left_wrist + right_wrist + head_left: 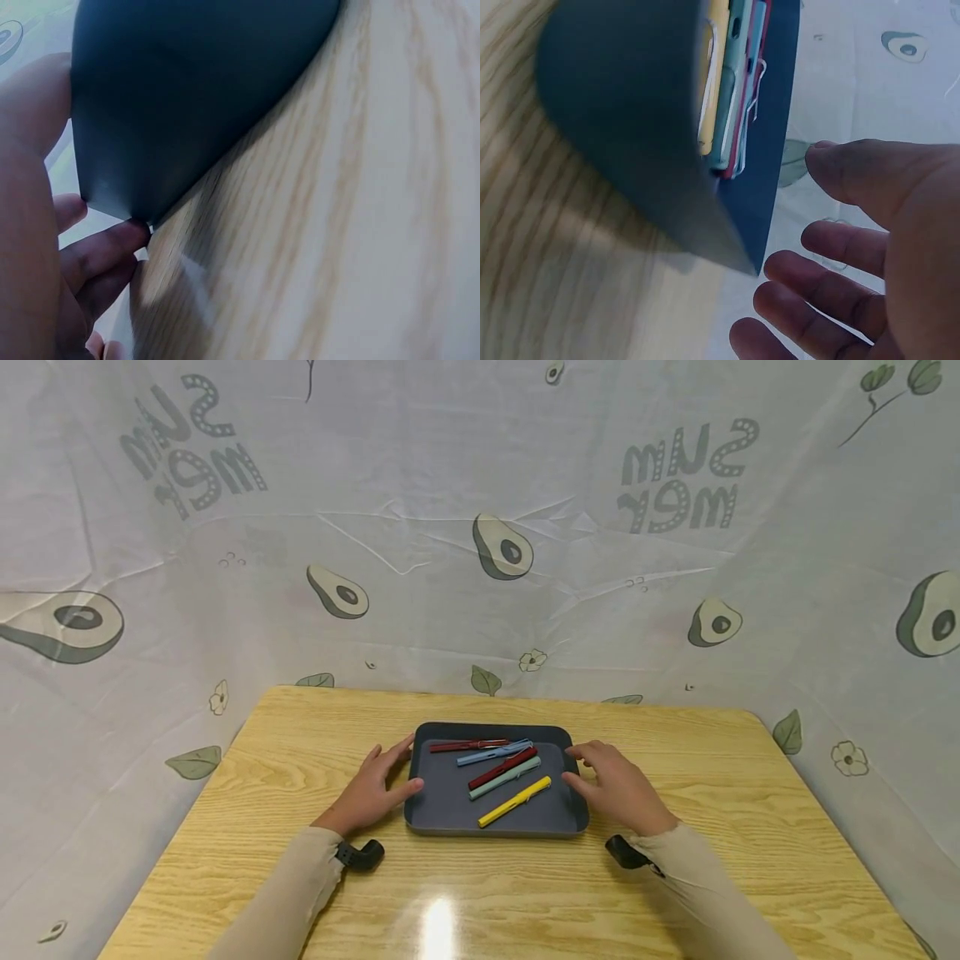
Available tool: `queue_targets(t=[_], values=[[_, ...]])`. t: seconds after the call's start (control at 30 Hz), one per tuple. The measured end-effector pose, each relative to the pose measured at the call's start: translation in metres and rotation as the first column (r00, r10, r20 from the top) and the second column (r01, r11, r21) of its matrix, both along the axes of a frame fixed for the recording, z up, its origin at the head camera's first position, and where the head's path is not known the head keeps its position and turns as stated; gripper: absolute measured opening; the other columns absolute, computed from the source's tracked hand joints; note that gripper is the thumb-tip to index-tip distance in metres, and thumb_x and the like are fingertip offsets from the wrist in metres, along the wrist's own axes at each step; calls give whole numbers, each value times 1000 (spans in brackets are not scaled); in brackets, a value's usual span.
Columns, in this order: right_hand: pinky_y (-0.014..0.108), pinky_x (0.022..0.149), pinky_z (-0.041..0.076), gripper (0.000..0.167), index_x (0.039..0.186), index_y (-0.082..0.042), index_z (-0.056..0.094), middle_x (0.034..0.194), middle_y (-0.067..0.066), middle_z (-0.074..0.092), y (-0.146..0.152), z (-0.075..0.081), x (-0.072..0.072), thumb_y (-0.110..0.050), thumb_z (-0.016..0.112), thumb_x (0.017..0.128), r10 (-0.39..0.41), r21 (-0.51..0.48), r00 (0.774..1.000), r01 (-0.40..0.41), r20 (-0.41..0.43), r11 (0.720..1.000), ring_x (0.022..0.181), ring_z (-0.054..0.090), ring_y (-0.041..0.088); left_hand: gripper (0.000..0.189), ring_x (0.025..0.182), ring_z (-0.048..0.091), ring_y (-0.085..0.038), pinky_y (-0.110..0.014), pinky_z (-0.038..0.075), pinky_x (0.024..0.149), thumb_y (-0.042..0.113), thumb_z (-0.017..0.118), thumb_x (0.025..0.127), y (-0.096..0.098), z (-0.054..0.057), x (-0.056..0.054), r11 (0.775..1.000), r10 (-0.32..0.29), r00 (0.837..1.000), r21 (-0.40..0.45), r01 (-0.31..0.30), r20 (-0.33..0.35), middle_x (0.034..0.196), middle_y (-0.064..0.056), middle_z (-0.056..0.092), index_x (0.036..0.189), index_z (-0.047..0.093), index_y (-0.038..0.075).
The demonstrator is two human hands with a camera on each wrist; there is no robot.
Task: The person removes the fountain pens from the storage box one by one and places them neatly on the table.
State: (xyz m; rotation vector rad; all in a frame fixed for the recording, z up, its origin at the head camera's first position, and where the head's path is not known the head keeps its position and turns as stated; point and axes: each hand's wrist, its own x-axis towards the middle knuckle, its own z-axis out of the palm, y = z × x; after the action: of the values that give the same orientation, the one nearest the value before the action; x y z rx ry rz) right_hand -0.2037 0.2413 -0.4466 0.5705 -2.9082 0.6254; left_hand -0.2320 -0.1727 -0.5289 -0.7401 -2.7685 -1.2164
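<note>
The dark tray (442,810) lies on the wooden worktop (540,893), between its left and right edges and nearer to the far edge. The left hand (369,792) is at the left edge of the tray; its thumb touches the rim and its fingers, held apart from the thumb, touch the outer wall near the far left corner. The right hand (622,785) is just beside the right edge, with thumb and fingers spread, and a small gap shows between them and the tray. Five pens lie inside the tray: from its far edge to its near edge, a dark red pen (459,746), a blue pen (483,755), a red pen (498,770), a pale green pen (504,779) and a yellow pen (514,802), which is well apart from the left edge.
</note>
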Motion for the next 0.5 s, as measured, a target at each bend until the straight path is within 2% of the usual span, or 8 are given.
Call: queue_targets(t=[0.2, 0.5], values=[[51, 90, 58, 40, 129, -2, 68, 122, 14, 69, -13, 5, -3, -26, 74, 98, 32, 35, 999, -33, 19, 999, 107, 67, 31, 82, 144, 48, -29, -55, 3, 129, 46, 67, 100, -1, 0, -1, 1000, 1, 1000, -3, -1, 2, 151, -10, 56, 166, 26, 19], [47, 85, 59, 23, 115, -4, 75, 107, 9, 73, -29, 1, -7, -14, 78, 94, 130, 108, 992, -129, -1, 986, 98, 69, 28, 82, 144, 48, -31, -55, 3, 129, 46, 66, 101, 0, 4, 2, 1000, -7, 1000, 18, 7, 29, 150, -12, 56, 166, 26, 19]])
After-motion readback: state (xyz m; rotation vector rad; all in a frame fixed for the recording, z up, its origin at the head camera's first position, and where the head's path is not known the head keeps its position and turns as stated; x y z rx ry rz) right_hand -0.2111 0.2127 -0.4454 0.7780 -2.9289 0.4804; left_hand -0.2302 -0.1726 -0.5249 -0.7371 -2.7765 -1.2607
